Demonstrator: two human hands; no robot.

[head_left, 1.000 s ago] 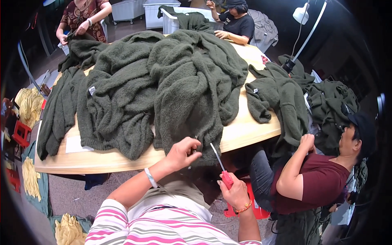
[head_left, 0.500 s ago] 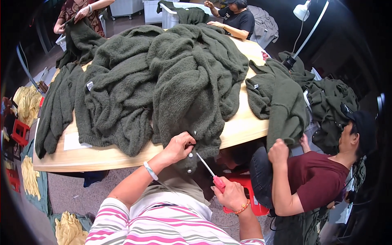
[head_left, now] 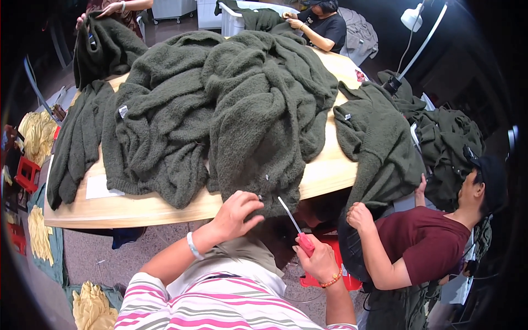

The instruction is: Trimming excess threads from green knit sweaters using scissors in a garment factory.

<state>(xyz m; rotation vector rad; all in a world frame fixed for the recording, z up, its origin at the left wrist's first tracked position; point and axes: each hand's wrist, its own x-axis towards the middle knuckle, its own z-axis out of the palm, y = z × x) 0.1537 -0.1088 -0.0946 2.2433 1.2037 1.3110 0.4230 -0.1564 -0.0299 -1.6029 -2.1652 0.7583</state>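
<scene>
A dark green fuzzy knit cardigan [head_left: 247, 137] lies bunched on the table, its lower end reaching the front edge. Small shiny buttons [head_left: 267, 177] show near that end. My left hand [head_left: 237, 215] is open beside the lowest visible button, fingers stretched and thumb apart; its fingertips are close to the knit, and whether they touch is unclear. In my right hand [head_left: 320, 262] is a pink-handled tool [head_left: 306, 244] with a long, thin metal shaft. The shaft points up and left, its tip by the cardigan's lower right edge.
More green knits [head_left: 159, 121] cover the pale wooden table [head_left: 137, 212]. At right, a person in a maroon shirt [head_left: 421, 245] handles another green knit [head_left: 379, 143]. Two people work at the far side. A red stool [head_left: 341, 278] stands below; a lamp [head_left: 411, 19] rises at right.
My left hand has let go of the cardigan's buttoned edge and opened, moving slightly down and left. The lower end hangs less far down. My right hand and the tool have shifted slightly right.
</scene>
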